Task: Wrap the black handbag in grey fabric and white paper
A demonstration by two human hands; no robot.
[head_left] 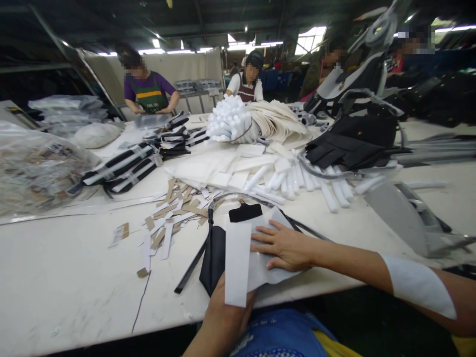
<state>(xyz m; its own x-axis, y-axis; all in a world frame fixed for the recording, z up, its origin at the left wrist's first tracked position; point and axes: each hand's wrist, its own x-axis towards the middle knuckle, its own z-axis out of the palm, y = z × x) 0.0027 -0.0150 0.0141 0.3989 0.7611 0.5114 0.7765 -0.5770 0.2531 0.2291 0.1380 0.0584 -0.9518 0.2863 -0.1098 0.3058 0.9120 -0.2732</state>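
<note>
The fingers (pixel 264 238) of the right hand (pixel 292 248) are fanned apart and laid flat, palm down, on a pale sheet (pixel 256 275) that covers much of a black bag (pixel 213 260); they press rather than pinch. The left hand (pixel 228 315) is at the bag's lower end, its fingers hidden behind a white strip (pixel 237 263) and the bag, so whether they grip or only support cannot be told. The bag is at the near edge of the tabletop (pixel 74 277), in front of the person, with its black tab (pixel 245 213) showing above the sheet and a dark strap (pixel 191 270) running out to the left.

The likeliest trouble is slipping: the sheet looks smooth, and only the spread right hand is seen bearing on it, so an uneven push could skew it or crease it against the bag. The white strip overlaps the sheet's left side and its lower end reaches over the left hand; a shift of that hand could knock it askew. Because the bag sits so close to the edge, a pull toward the body could tip it onto the blue apron (pixel 275 329). The loose strap could also catch the nearby heap of paper strips (pixel 167 228) and scatter them.
</note>
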